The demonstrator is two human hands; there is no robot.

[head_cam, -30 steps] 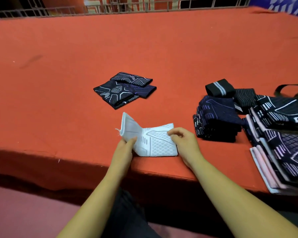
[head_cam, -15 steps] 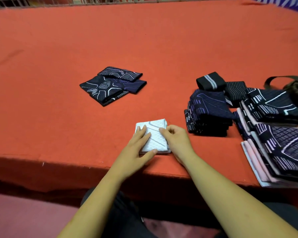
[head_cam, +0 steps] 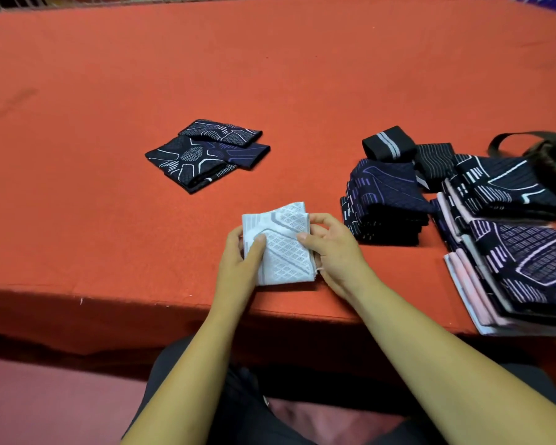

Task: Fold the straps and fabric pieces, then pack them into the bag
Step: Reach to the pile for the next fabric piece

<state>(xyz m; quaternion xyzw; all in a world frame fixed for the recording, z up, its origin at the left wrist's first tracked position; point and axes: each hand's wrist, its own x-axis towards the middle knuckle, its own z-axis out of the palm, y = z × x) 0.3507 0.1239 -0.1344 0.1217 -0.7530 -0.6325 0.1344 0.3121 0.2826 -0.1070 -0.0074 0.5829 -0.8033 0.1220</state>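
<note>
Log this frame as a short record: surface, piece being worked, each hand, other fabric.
surface: orange table
worked piece: white patterned fabric piece, folded, near the table's front edge
left hand: grips its left edge, thumb on top
right hand: pinches its right edge
other fabric: dark patterned pieces beyond; folded dark stack, rolled black strap and mixed pile to the right

The white piece [head_cam: 280,248] nearest me carried a pale grey diamond grid crossed by grey bands. My table [head_cam: 270,75] was covered in orange-red cloth. Farther out, the loose pieces [head_cam: 206,154] were navy-black with white lines and purple patches. To my right, the folded stack [head_cam: 385,200] was navy with lilac bars. The rolled strap [head_cam: 387,146] was black with grey stripes, and the second strap [head_cam: 435,162] black with thin pale stripes. The big pile [head_cam: 523,268] was navy with lilac lines, edged pink and white.
</note>
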